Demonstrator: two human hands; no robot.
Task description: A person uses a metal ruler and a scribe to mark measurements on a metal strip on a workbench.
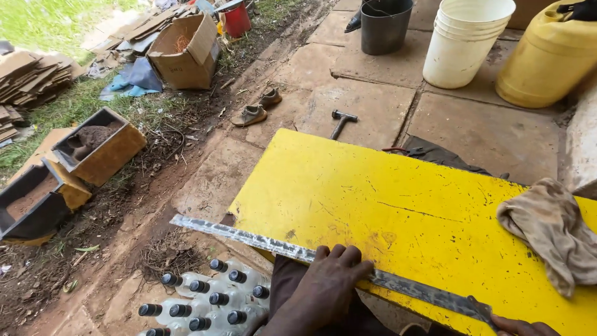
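A long flat metal strip [249, 238] lies slantwise across the near edge of a scratched yellow board [398, 211]. My left hand [326, 286] presses down on the strip near its middle, fingers curled over it. My right hand [519, 325] shows only partly at the bottom right, at the strip's right end; whether it grips the strip I cannot tell. A dirty beige rag [550, 230] rests on the board's right side.
A pack of several clear bottles with black caps [208, 302] sits below the strip. A hammer [341, 122] and a pair of small shoes [256, 109] lie on the paving. Beyond stand a dark bucket [382, 25], stacked white buckets [463, 40], a yellow jerrycan [550, 56], cardboard boxes [183, 50] and soil-filled boxes [96, 144].
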